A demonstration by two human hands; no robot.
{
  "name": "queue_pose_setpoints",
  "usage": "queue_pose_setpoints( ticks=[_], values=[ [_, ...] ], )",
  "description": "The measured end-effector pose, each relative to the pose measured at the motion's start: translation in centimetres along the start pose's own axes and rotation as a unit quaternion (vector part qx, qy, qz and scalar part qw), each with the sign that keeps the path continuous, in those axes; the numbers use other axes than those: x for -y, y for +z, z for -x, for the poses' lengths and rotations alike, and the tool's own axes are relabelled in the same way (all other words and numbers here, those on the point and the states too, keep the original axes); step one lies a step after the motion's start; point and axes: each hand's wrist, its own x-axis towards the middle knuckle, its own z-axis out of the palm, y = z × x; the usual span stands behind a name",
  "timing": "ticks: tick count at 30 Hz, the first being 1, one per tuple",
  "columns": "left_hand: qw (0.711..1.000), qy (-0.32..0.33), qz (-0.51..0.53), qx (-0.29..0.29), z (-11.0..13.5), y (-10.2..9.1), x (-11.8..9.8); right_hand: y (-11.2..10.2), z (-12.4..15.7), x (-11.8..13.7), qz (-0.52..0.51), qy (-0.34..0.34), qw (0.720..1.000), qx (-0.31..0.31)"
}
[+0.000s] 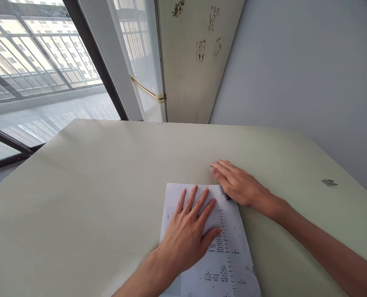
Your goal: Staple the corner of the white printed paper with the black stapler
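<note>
Printed white paper (233, 264) lies on the pale table, its far edge near the table's middle. My left hand (186, 235) rests flat on it with the fingers spread, covering part of the print. At the paper's far right corner sits a small dark object (225, 194), mostly hidden beneath my right hand, so its kind cannot be told. My right hand (237, 183) is palm down over that corner, touching or nearly touching the dark object. Its fingers are stretched out to the left, close together, past the paper's edge.
Small grey metallic pieces (330, 182) lie on the right part of the table (93, 214). A grey wall (294, 62) borders the table at the right. Beyond the far edge stands a worn cream cabinet or refrigerator (192, 82); a dark-framed window (96, 53) is at the left.
</note>
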Motion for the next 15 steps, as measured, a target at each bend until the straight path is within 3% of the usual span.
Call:
queue_pose_setpoints(
  ticks=[15],
  values=[
    [1.0,0.0,0.0,-0.016,0.09,0.11,0.01,0.77,-0.36,0.22,0.051,-0.012,0.999,-0.006]
  ],
)
